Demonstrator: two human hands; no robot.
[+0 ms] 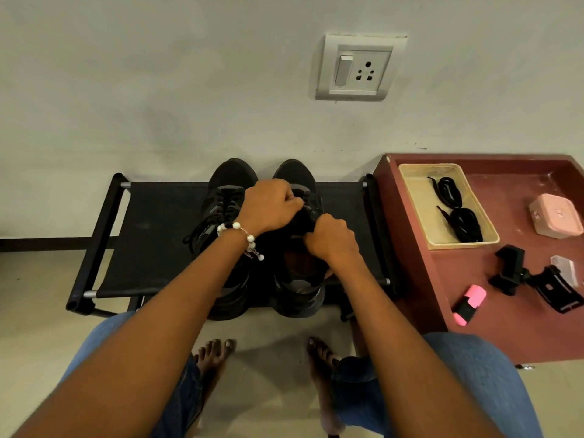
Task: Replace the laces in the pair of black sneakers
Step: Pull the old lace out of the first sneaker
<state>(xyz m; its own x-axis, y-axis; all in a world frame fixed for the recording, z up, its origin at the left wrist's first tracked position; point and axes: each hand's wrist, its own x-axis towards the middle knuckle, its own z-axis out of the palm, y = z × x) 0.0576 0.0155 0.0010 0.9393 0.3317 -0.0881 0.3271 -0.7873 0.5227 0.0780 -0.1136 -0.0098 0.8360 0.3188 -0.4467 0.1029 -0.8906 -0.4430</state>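
Note:
Two black sneakers stand side by side, toes to the wall, on a low black fabric rack (158, 235). The left sneaker (221, 197) keeps its laces, which trail loose off its left side. Both hands are on the right sneaker (297, 279). My left hand (271, 205), with a white bead bracelet at the wrist, is closed over the lace area near the middle eyelets. My right hand (331, 238) pinches the lace at the tongue just below it. The fingers hide the lace itself. Two coiled black laces (458, 210) lie in a beige tray (410, 197) on the right.
A dark red table (474, 311) stands right of the rack with the tray, a pink box (556, 219), a black phone clamp (534, 279) and a pink highlighter (469, 303). A wall socket (357, 69) is above. My bare feet and jeans-clad knees are below the rack.

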